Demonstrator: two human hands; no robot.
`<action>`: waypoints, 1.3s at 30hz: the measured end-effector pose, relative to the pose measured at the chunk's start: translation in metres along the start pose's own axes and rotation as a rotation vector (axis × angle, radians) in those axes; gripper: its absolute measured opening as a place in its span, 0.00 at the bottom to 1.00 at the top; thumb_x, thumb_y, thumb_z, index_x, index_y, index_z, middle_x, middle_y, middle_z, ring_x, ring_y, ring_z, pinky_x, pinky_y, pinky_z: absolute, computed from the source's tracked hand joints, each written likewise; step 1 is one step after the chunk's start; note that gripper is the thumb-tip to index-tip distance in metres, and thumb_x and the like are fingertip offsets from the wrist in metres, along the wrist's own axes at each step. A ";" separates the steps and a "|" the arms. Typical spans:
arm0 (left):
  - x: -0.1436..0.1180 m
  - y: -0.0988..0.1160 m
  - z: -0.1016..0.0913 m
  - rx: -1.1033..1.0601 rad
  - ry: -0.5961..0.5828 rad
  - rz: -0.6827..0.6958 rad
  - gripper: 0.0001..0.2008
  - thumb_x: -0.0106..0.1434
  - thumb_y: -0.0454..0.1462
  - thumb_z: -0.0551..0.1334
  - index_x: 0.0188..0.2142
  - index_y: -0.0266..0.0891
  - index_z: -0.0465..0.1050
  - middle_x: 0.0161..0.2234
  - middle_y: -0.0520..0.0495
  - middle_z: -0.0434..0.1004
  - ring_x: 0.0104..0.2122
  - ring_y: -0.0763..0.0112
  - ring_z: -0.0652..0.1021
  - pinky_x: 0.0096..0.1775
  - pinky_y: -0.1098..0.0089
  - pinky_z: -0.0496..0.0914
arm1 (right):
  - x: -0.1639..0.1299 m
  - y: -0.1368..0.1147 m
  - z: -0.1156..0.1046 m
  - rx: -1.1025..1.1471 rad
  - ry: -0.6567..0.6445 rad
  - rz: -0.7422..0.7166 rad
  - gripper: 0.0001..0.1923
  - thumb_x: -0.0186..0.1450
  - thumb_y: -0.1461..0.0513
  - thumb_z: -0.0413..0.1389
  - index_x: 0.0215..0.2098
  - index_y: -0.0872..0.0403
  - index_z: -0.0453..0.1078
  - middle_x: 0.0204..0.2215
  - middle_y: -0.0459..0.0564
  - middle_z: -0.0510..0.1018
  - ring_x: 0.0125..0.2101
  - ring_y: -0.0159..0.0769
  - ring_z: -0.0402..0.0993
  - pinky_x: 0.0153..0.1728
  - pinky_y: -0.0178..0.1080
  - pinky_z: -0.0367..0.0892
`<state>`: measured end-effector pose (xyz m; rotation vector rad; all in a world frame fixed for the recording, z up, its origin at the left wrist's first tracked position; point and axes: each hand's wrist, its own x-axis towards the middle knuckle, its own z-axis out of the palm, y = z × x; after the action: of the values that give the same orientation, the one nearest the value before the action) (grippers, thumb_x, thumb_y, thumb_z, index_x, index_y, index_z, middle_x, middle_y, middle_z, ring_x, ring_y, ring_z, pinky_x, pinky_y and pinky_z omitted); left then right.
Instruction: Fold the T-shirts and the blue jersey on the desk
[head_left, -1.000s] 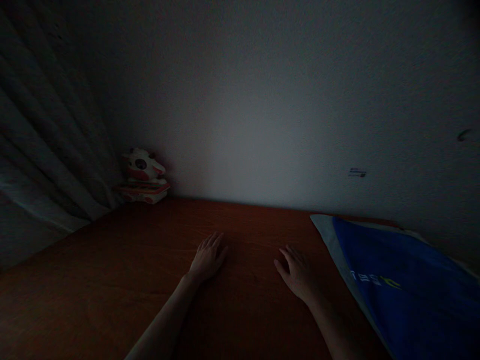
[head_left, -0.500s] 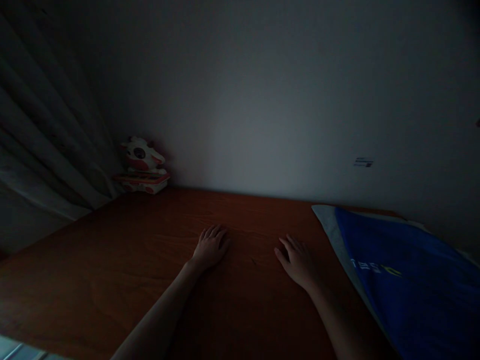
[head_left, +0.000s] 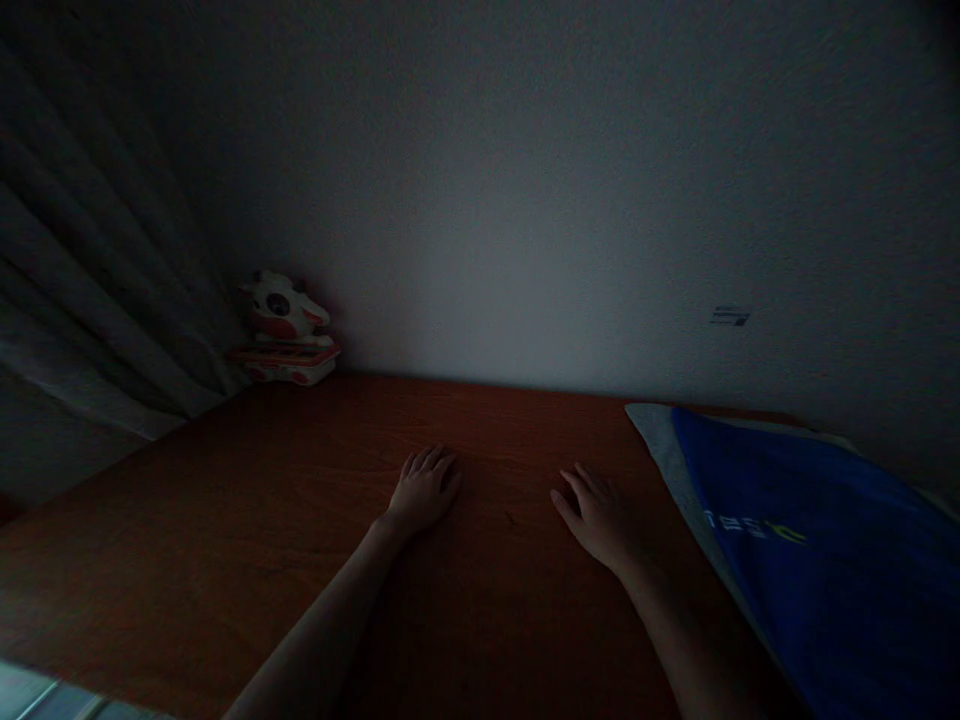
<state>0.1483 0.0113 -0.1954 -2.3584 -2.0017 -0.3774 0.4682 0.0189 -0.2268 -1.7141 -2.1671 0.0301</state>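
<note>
Palm down on the reddish-brown wooden table (head_left: 300, 560) lies my left hand (head_left: 421, 490), its fingers stretched out and holding nothing. To its right, with bare wood between them, my right hand (head_left: 596, 515) also rests on the tabletop, thumb apart from the fingers and nothing in its grasp. Nearest to the right hand is a blue cloth (head_left: 825, 560) with white and yellow lettering, lying over a grey cloth (head_left: 660, 440). Neither hand touches the cloths. The scene is dim, so fine detail is hard to make out.
A white and red cow-shaped toy keyboard (head_left: 289, 325) stands at the table's back left corner. Grey curtains (head_left: 75, 270) hang along the left side. Behind the table rises a pale wall (head_left: 510, 230) bearing a small printed label (head_left: 730, 317).
Both hands keep their places on the table. The view has shifted very slightly, and the picture looks a little darker and grainier.
</note>
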 end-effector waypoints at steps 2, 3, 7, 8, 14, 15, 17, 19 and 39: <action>0.000 0.001 -0.001 0.001 0.001 0.002 0.25 0.73 0.47 0.49 0.62 0.39 0.69 0.67 0.38 0.65 0.67 0.52 0.64 0.66 0.49 0.55 | 0.000 0.002 0.002 -0.002 0.013 -0.009 0.29 0.72 0.47 0.45 0.61 0.55 0.69 0.66 0.63 0.66 0.66 0.53 0.60 0.65 0.58 0.52; -0.001 0.001 -0.002 0.000 0.002 0.004 0.25 0.73 0.47 0.50 0.62 0.39 0.69 0.66 0.38 0.65 0.66 0.52 0.64 0.66 0.49 0.55 | 0.001 0.003 0.004 -0.004 0.021 -0.014 0.29 0.71 0.47 0.45 0.61 0.55 0.69 0.65 0.62 0.66 0.65 0.53 0.61 0.65 0.58 0.53; -0.002 0.001 -0.002 -0.012 0.009 0.008 0.25 0.73 0.48 0.50 0.62 0.40 0.69 0.66 0.38 0.65 0.66 0.52 0.65 0.66 0.49 0.55 | 0.002 0.006 0.007 -0.007 0.035 -0.026 0.29 0.71 0.47 0.45 0.59 0.54 0.70 0.65 0.62 0.67 0.65 0.53 0.62 0.64 0.58 0.55; -0.002 0.001 -0.002 -0.014 0.010 0.006 0.25 0.73 0.48 0.50 0.62 0.40 0.69 0.67 0.39 0.65 0.66 0.52 0.65 0.66 0.49 0.56 | 0.003 0.007 0.008 -0.006 0.032 -0.027 0.29 0.71 0.47 0.45 0.59 0.54 0.70 0.64 0.62 0.67 0.65 0.53 0.62 0.64 0.58 0.55; -0.003 0.003 -0.004 -0.016 -0.012 -0.012 0.25 0.73 0.47 0.50 0.62 0.40 0.68 0.67 0.40 0.64 0.66 0.52 0.64 0.67 0.49 0.55 | 0.003 0.009 0.009 -0.017 0.012 -0.015 0.29 0.71 0.46 0.45 0.60 0.54 0.69 0.65 0.62 0.67 0.65 0.52 0.61 0.65 0.58 0.53; -0.003 0.003 -0.005 -0.015 -0.010 -0.011 0.25 0.73 0.47 0.50 0.62 0.40 0.68 0.67 0.40 0.64 0.67 0.52 0.64 0.67 0.49 0.55 | 0.003 0.009 0.010 -0.013 0.013 -0.013 0.30 0.70 0.46 0.45 0.60 0.55 0.69 0.65 0.62 0.67 0.66 0.52 0.61 0.65 0.58 0.53; -0.003 0.003 -0.006 -0.016 -0.006 -0.004 0.25 0.73 0.48 0.50 0.62 0.40 0.68 0.67 0.40 0.65 0.66 0.52 0.64 0.67 0.50 0.56 | 0.003 0.010 0.010 -0.002 0.017 -0.014 0.30 0.70 0.46 0.45 0.60 0.56 0.69 0.65 0.63 0.67 0.66 0.52 0.61 0.65 0.57 0.53; -0.003 0.002 -0.005 -0.022 -0.003 0.005 0.25 0.73 0.48 0.50 0.62 0.40 0.68 0.66 0.40 0.65 0.66 0.51 0.64 0.66 0.49 0.56 | 0.003 0.010 0.010 0.005 0.016 -0.014 0.30 0.70 0.46 0.45 0.60 0.55 0.69 0.65 0.63 0.67 0.66 0.52 0.61 0.65 0.56 0.54; 0.001 0.000 -0.002 -0.007 0.033 0.010 0.24 0.71 0.47 0.52 0.60 0.40 0.70 0.65 0.38 0.67 0.64 0.51 0.67 0.65 0.50 0.58 | -0.002 -0.004 -0.005 0.086 0.081 0.012 0.23 0.70 0.50 0.49 0.56 0.54 0.72 0.62 0.60 0.72 0.63 0.48 0.65 0.65 0.55 0.55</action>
<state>0.1481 0.0118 -0.1928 -2.3495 -1.9769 -0.4203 0.4669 0.0146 -0.2217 -1.6512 -2.0670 0.0554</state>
